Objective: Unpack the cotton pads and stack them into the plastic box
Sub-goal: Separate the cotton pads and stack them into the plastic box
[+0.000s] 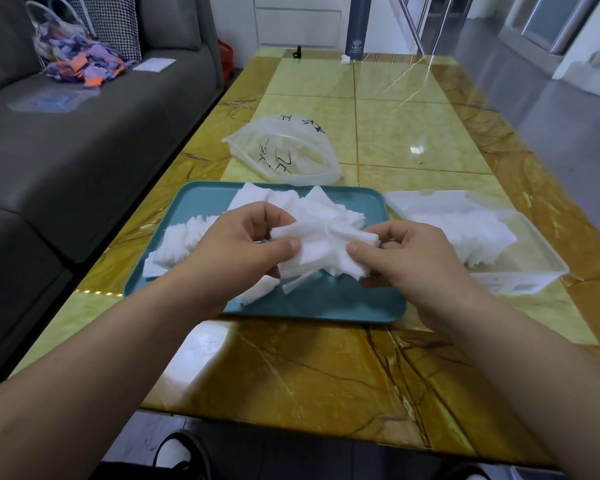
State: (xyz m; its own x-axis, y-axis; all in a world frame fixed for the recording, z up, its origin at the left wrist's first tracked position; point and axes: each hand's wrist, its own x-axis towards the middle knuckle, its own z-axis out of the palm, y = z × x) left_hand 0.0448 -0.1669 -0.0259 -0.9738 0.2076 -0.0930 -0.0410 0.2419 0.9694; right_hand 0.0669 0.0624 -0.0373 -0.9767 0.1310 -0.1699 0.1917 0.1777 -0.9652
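Above a teal tray [326, 306], my left hand [243, 240] and my right hand [413, 254] both pinch a loose bunch of white cotton pads [323, 247] between thumbs and fingers. More cotton pads [177, 244] lie scattered on the tray's left side and behind the hands. To the right stands a clear plastic box [534, 271], open, with a layer of cotton pads [465, 230] inside. An emptied translucent bag [284, 150] with black writing lies behind the tray.
The yellow-brown marble table [309, 375] has bare room in front of the tray and at the far end. A dark bottle [357, 26] stands at the far edge. A grey sofa [66, 133] with a bag of coloured scraps runs along the left.
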